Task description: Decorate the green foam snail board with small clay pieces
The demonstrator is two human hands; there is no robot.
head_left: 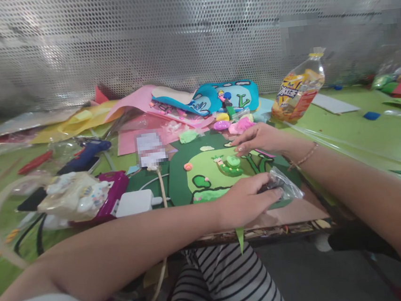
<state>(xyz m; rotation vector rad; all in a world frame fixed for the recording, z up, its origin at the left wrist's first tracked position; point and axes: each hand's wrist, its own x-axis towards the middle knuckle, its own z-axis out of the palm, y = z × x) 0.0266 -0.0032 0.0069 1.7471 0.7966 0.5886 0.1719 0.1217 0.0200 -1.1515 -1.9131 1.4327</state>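
Observation:
My left hand [249,199] is closed on a crinkled clear plastic packet [288,185] with something dark in it, over the lower right of a green card picture [208,161]. My right hand [261,140] reaches over the picture's upper right edge, fingers stretched and slightly apart. Its fingertips are just above a green clay caterpillar [228,166] with a round green disc on its back. I cannot tell whether they touch it. A dark-outlined green bush [201,181] and an orange clay flower [188,167] are on the picture. Pink clay [241,125] lies behind my right fingers.
A blue clay picture [231,98] leans at the back, beside pink foam sheets [135,102]. A snack-labelled bottle [299,89] stands back right. At left are a blue glue gun [87,154], a decorated cream-coloured case [75,195], a white charger [134,203] and cables.

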